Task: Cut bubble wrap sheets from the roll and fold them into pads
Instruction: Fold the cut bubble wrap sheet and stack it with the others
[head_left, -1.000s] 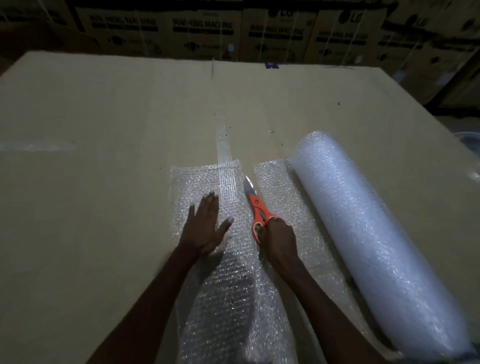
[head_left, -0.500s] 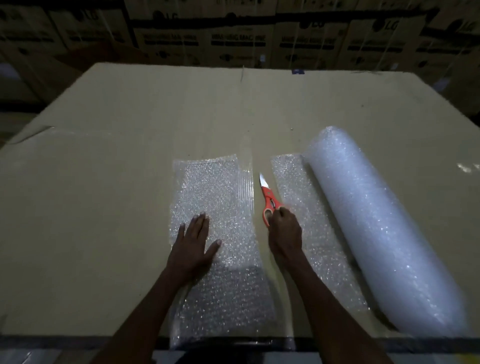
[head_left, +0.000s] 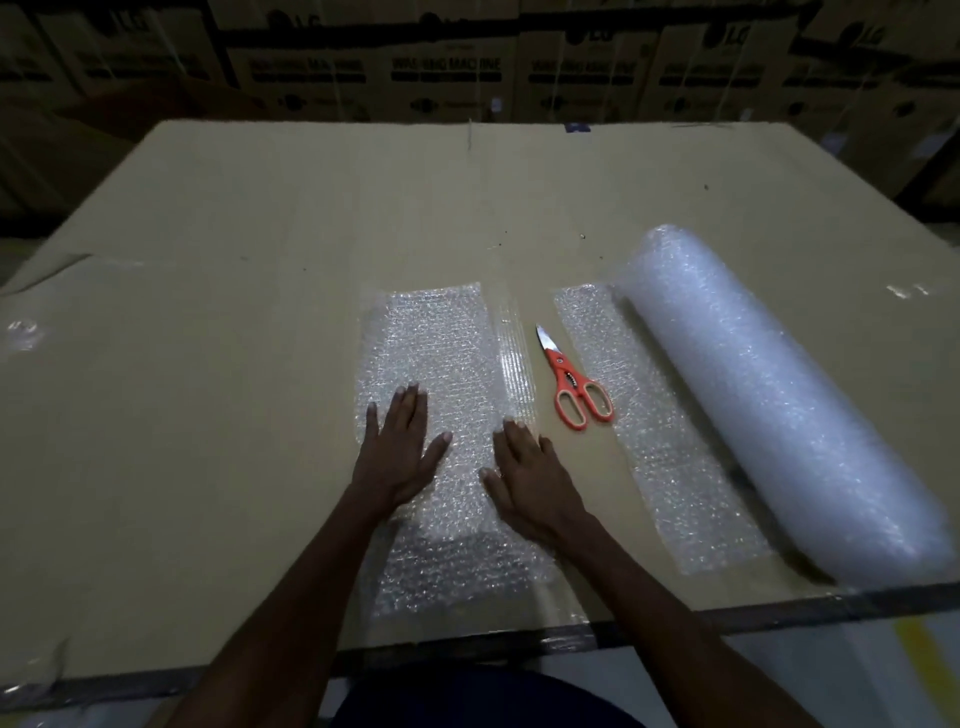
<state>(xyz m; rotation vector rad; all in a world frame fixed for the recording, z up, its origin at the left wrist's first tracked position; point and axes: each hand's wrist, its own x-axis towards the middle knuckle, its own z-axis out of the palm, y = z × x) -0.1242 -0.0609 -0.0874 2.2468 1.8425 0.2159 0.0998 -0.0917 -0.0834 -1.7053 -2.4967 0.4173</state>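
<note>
A cut bubble wrap sheet (head_left: 436, 343) lies flat in the middle of the cardboard table (head_left: 208, 364). My left hand (head_left: 400, 447) rests flat on its left side with straight fingers. My right hand (head_left: 530, 478) presses flat on its right edge. Orange-handled scissors (head_left: 571, 384) lie closed on the cardboard just right of the sheet, touched by neither hand. The big bubble wrap roll (head_left: 769, 395) lies at the right, with its loose unrolled end (head_left: 654, 431) spread flat between the roll and the scissors.
The table's near edge (head_left: 675, 623) runs close under my forearms. Stacked cardboard boxes (head_left: 447, 67) with printed labels fill the dark background beyond the far edge. A strip of clear tape (head_left: 511, 358) runs along the sheet's right side.
My right hand has let go of the scissors, which now lie on the table, and moved left onto the sheet. My left hand stays flat on the sheet.
</note>
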